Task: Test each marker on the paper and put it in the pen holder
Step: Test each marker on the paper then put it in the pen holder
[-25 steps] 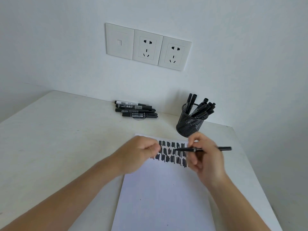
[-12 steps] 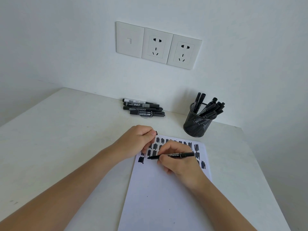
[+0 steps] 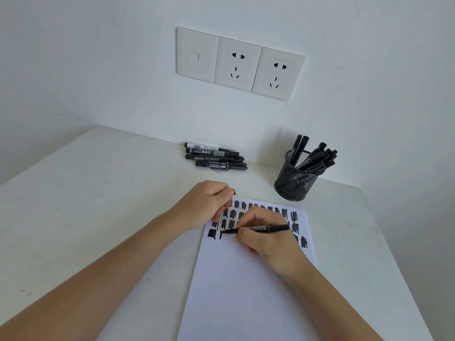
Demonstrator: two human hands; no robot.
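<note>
Three white plates (image 3: 238, 62) sit side by side on the white wall (image 3: 98, 57). Two have plug holes, and the left one has a small square. Below is a white table (image 3: 73, 205).

A plain white wall (image 3: 98, 57) rises beyond the hands, bearing three white socket plates (image 3: 240, 62) above them; a white table (image 3: 73, 205) spreads beneath, evenly lit

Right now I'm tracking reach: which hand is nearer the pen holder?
Right. The right hand writes on the paper just below the pen holder; the left hand sits farther off, at the paper's opposite top corner.
</note>
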